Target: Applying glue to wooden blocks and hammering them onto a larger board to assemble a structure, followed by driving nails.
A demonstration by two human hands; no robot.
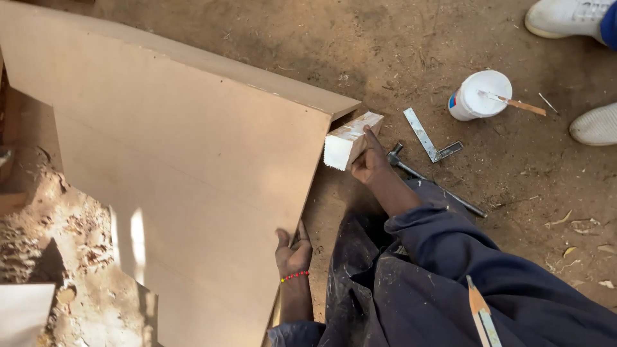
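A large brown fibreboard panel (180, 160) lies tilted over another board (270, 74) on the dirt ground. My left hand (292, 252), with a red bead bracelet, grips the panel's near edge. My right hand (369, 160) holds a short wooden block (350, 138) with a white-coated end, pressing it against the panel's edge just below the upper board. A hammer (430, 182) lies on the ground right beside my right wrist.
A metal try square (427, 138) lies past the hammer. A white glue tub (479, 95) with a stick across its lid stands further right. Another person's white shoes (598, 125) are at the far right. Wood shavings cover the ground at left.
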